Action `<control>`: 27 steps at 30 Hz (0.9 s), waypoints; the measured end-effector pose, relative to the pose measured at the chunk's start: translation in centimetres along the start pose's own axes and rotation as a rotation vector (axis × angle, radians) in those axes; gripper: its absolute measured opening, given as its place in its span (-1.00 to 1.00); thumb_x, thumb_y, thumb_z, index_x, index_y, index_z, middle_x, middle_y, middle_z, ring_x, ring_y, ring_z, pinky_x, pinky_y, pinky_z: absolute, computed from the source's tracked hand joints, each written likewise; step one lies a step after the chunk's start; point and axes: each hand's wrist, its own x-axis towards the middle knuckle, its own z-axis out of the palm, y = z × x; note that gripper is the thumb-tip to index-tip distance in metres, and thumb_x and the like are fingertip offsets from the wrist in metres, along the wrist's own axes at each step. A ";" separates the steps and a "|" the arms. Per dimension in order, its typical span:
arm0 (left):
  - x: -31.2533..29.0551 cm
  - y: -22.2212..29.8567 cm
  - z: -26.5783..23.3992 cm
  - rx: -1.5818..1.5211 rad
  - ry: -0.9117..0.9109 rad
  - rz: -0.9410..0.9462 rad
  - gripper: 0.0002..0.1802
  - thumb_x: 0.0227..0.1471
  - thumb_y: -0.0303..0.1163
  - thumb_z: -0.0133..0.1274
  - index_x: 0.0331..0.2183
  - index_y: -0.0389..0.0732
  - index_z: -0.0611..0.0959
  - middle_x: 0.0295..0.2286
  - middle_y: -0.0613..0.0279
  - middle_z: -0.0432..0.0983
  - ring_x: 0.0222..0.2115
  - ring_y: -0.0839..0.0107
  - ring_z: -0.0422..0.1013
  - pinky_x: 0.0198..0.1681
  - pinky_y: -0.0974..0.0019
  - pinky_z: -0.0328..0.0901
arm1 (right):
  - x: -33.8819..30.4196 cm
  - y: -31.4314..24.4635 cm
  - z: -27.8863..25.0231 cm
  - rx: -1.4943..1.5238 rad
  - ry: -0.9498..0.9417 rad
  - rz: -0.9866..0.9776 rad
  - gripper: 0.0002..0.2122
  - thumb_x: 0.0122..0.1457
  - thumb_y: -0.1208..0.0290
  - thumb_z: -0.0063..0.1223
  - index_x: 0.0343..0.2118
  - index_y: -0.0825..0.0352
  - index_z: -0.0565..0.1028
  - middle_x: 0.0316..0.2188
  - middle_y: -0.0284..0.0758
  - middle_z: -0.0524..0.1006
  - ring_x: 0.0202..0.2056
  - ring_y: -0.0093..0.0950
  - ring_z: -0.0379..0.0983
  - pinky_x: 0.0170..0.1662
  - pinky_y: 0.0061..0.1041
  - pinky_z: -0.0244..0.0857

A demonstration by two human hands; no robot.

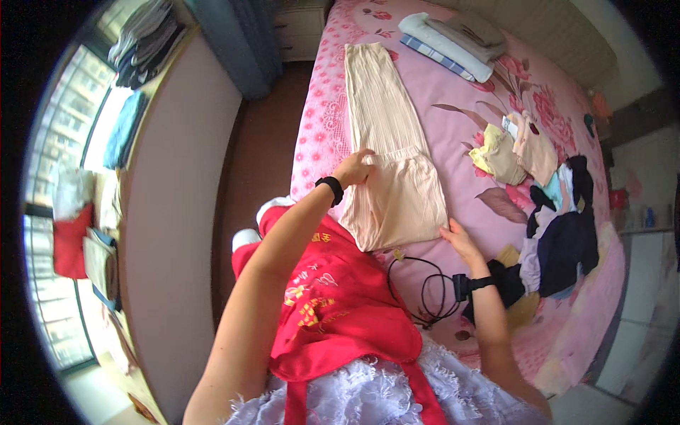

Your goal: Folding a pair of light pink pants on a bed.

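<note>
Left hand (354, 170) pinches cream trousers (402, 188) | right hand (460, 241) at corner, grip unclear | black cable (419, 259) near hem | dark clothes heap (567, 248) right, folded stack (453, 46) beyond

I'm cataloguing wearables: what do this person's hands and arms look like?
Both forearms are sleeveless. The left hand is ungloved, with a black band at its wrist. The right hand, also ungloved, has a black wrist strap carrying a boxy black device.
</note>
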 end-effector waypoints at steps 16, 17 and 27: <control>1.1 1.3 0.7 0.455 0.288 0.322 -0.56 -0.01 -0.31 0.03 -0.16 -0.40 0.36 -0.34 -0.34 0.43 -0.20 -0.20 0.38 -0.15 -0.03 0.30 | 0.6 1.0 0.5 0.009 0.163 0.037 -0.64 0.21 0.13 -0.02 -0.26 0.42 0.41 -0.41 -0.47 0.42 -0.39 -0.62 0.28 -0.35 -0.56 0.21; 0.6 1.4 1.4 0.455 0.280 0.323 -0.56 -0.01 -0.31 0.03 -0.16 -0.40 0.36 -0.34 -0.34 0.43 -0.20 -0.20 0.38 -0.15 -0.03 0.30 | 0.7 1.3 0.5 0.012 0.168 0.042 -0.64 0.21 0.13 -0.02 -0.26 0.42 0.41 -0.41 -0.47 0.42 -0.39 -0.62 0.28 -0.35 -0.56 0.21; -2.1 -0.2 5.7 0.367 0.303 0.089 -0.30 -0.23 -0.17 0.23 -0.21 -0.54 0.35 -0.27 -0.33 0.42 -0.16 -0.14 0.38 -0.09 0.07 0.30 | -1.4 -0.2 2.1 -0.424 0.483 -0.201 -0.82 0.04 0.43 0.10 -0.35 0.39 0.41 -0.44 -0.18 0.40 -0.37 -0.27 0.39 -0.31 -0.35 0.25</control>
